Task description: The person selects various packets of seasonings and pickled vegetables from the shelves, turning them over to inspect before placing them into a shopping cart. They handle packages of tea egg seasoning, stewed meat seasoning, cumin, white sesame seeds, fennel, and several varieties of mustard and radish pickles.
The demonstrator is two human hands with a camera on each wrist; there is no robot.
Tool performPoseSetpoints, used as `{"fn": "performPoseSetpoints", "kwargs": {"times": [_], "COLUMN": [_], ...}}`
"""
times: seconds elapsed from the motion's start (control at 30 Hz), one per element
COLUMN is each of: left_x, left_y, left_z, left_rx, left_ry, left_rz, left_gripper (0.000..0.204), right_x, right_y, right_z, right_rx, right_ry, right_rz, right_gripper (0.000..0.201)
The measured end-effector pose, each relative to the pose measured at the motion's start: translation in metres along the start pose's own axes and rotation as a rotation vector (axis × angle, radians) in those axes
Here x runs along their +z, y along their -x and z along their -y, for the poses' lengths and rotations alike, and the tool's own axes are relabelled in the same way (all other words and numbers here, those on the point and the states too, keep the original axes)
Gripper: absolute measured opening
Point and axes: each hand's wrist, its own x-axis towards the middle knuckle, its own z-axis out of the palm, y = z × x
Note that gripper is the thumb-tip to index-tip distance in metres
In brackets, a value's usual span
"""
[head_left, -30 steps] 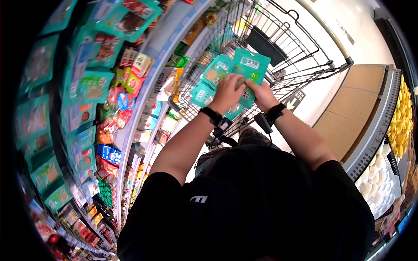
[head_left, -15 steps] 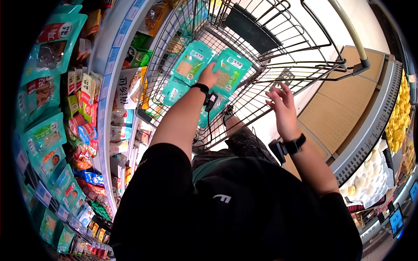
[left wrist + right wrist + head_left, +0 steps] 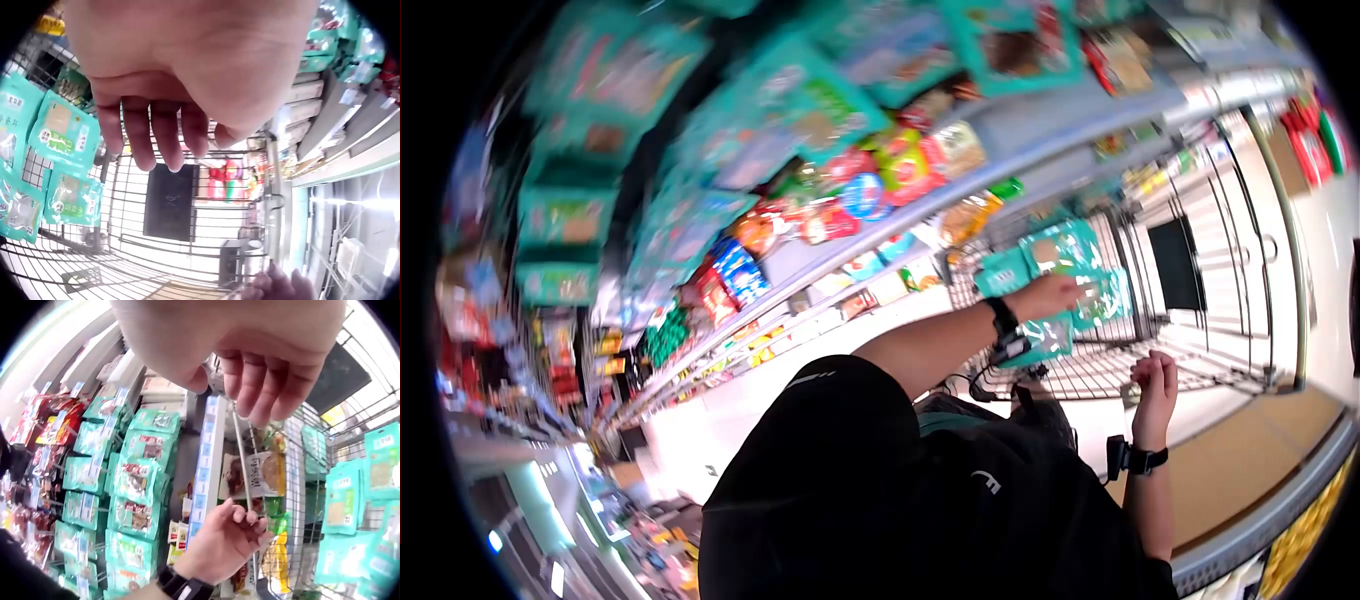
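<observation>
My left hand (image 3: 1045,297) hangs over the shopping cart (image 3: 1140,270), fingers loosely bent, with nothing in it. In the left wrist view its fingers dangle above the wire basket. Several teal food pouches (image 3: 1065,245) with clear windows lie in the cart, overlapped by this hand in the head view. The left wrist view shows a teal pouch (image 3: 65,134) at the left, apart from the fingers. My right hand (image 3: 1157,400) is raised beside the cart's near side, its fingers loosely curled around nothing.
Shelves (image 3: 960,190) at the left carry hanging teal pouches (image 3: 134,487) and colourful snack packs. A black panel (image 3: 1177,263) is fixed in the cart beside its handle (image 3: 1280,200). A tan display base (image 3: 1250,470) stands at the lower right.
The right hand has come off the pouches, and the left hand has since lifted from the pouch it held. The head view has swung left toward the shelves.
</observation>
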Motion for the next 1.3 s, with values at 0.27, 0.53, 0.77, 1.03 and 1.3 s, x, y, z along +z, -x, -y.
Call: {"fn": "performPoseSetpoints", "kwargs": {"times": [0.27,0.53,0.77,1.03,1.3], "left_x": [-0.113,-0.195,-0.243,-0.272,-0.261], "left_y": [0.244,0.45,0.593,0.637,0.569], "left_z": [-0.042,0.001,0.027,0.083,0.063], "left_rx": [0.28,0.474,0.585,0.623,0.638], "left_ry": [0.058,0.327,0.213,0.441,0.458], "left_rz": [-0.231,-0.509,-0.838,-0.968,-0.743], "left_gripper": [0.018,0.014,0.012,0.015,0.016], "right_x": [0.152,0.3,0.395,0.429,0.362], "right_y": [0.045,0.127,0.19,0.219,0.227], "right_z": [0.021,0.003,0.003,0.019,0.062], "right_rx": [-0.155,-0.196,-0.277,-0.285,-0.426], "right_ry": [0.216,0.2,0.295,0.22,0.207], "right_rz": [0.399,0.658,0.825,0.773,0.516], "right_gripper": [0.012,0.01,0.013,0.015,0.014]}}
